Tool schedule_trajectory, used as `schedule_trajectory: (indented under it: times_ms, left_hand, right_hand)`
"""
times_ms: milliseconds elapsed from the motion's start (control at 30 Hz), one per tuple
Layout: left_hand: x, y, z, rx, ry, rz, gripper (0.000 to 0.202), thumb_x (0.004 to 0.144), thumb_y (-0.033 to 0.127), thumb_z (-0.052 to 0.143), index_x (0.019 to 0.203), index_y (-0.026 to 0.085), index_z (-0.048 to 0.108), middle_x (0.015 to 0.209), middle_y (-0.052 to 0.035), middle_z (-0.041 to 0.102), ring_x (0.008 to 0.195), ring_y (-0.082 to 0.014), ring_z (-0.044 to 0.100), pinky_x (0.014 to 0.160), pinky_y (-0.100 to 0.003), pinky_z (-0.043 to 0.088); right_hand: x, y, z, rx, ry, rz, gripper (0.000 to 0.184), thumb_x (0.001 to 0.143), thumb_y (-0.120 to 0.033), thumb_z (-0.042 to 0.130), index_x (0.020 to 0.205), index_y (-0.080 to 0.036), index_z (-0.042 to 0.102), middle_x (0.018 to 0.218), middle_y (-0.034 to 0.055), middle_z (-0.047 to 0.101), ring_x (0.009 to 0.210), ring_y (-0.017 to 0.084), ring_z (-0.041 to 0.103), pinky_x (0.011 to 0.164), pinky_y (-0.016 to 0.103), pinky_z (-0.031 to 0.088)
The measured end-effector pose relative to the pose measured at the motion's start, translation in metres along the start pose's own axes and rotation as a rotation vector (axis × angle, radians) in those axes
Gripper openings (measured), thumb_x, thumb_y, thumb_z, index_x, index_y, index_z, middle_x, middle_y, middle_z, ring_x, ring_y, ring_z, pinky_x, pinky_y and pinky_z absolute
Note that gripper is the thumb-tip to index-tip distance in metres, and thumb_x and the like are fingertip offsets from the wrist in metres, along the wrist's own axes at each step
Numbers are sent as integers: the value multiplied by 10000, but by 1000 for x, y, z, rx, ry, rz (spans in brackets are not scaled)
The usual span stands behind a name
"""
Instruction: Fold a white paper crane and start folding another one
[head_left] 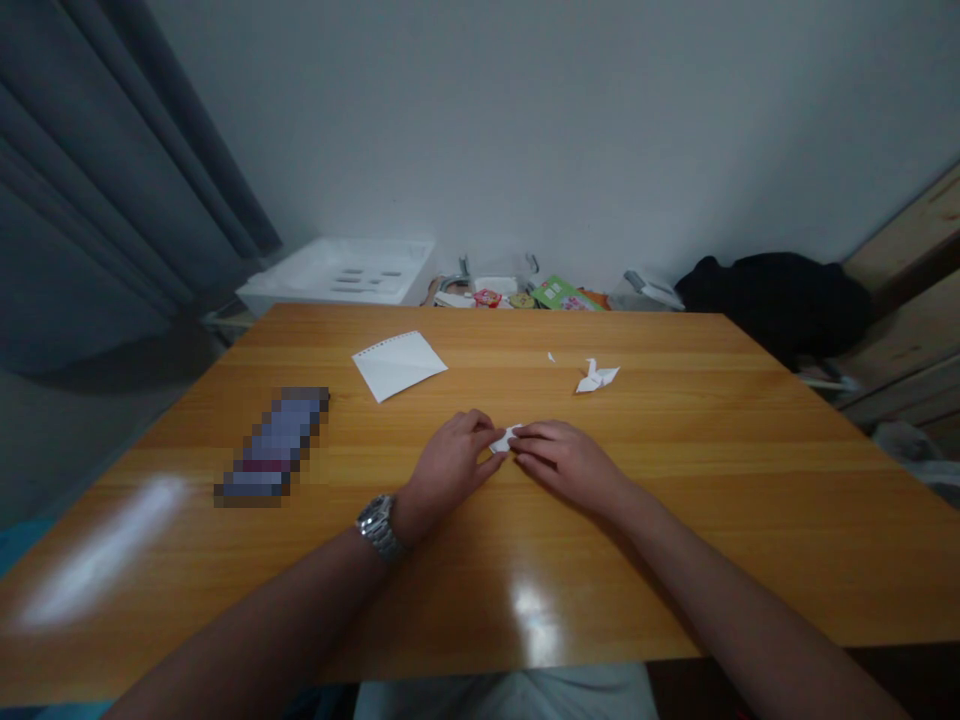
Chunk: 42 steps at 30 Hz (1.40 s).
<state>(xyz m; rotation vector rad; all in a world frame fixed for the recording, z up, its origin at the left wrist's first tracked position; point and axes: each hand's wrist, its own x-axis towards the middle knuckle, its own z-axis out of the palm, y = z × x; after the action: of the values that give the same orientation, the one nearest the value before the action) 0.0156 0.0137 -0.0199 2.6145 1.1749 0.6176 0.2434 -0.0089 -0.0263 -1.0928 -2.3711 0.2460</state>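
Note:
A small folded piece of white paper (504, 440) lies on the wooden table (480, 580) between my two hands. My left hand (455, 455), with a metal watch (381, 525) on its wrist, pinches the paper's left side. From the other side my right hand (566, 460) has its fingers closed on the right end. Fingers cover part of the paper, so its full shape is hidden. Beyond my right hand stands a white origami crane (597, 376), touched by neither hand.
A white sheet with a perforated edge (401, 365) lies at the back left. Nearer on the left is a pixelated, phone-shaped object (274, 445). A paper scrap (551, 357) sits near the crane. Behind the table are a white plastic tray (337, 270) and a black bundle (780, 295).

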Motion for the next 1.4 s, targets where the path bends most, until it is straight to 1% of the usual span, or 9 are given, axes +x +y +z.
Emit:
schedule_trajectory:
  times_ms: [167,267,467,700,867,1067,1200,1333,1400]
  left_hand:
    - [1,-1,-1,25,-57,32,257,983,308,596,1191,199,701,1049,-69,663,969,-223,610,874,-348,505]
    - [2,-1,-2,41,-57,19,244,987,326,598,1178,206,693,1033,-61,685,955,-221,629,860,-341,503]
    - [2,2,-7,99,-84,56,230,1007,334,564,1158,206,681,1085,-59,730,981,-230,662,851,-342,509]
    - [-3,10,-10,209,-109,183,313,1000,353,565,1232,168,663,1272,-118,660,1131,-272,617,1011,-424,467]
    - [-5,11,-15,225,-165,190,357,1011,355,536,1292,158,633,1243,-112,677,1123,-268,622,1014,-429,457]
    - [-7,13,-22,225,-234,156,388,1011,352,525,1353,188,607,1369,-86,637,1188,-271,599,1084,-462,395]
    - [-10,15,-23,205,-247,112,413,1008,348,528,1402,229,569,1432,-63,599,1253,-277,566,1154,-528,304]
    - [-10,16,-24,188,-248,77,399,1011,362,517,1388,252,582,1434,-58,598,1259,-274,567,1160,-545,292]
    - [-11,17,-23,193,-243,69,398,1013,362,510,1389,254,581,1435,-61,597,1254,-271,572,1166,-549,284]
  right_hand:
    - [0,1,-1,-55,22,5,294,991,-256,577,1252,-204,701,1259,120,691,1158,251,640,1001,424,525]
    - [0,2,-1,-103,-5,-25,286,997,-268,566,1232,-192,709,1264,116,697,1221,261,614,1065,447,484]
    - [-1,5,-2,-159,-39,16,292,995,-280,568,1241,-216,710,1274,104,710,1168,254,660,1102,490,448]
    - [-2,9,-4,-171,-52,58,292,998,-290,563,1232,-213,721,1280,95,713,1175,251,664,1123,498,433]
    - [-3,4,-5,-204,-69,29,318,997,-301,558,1255,-186,705,1291,113,704,1203,262,650,1137,489,428]
    - [-4,-1,-3,-213,-109,54,357,1005,-311,535,1282,-134,673,1335,134,676,1214,271,644,1081,431,492]
    - [-5,-6,-3,-204,-115,86,395,1010,-348,526,1339,-155,625,1371,135,648,1228,278,628,1062,442,499]
    - [-4,-17,-3,-223,-137,106,583,1003,-453,518,1483,-125,473,1399,165,605,1254,300,578,1072,461,477]
    - [-3,-22,-1,-250,-148,119,614,1014,-476,481,1514,-123,432,1406,175,587,1277,312,546,1087,477,454]
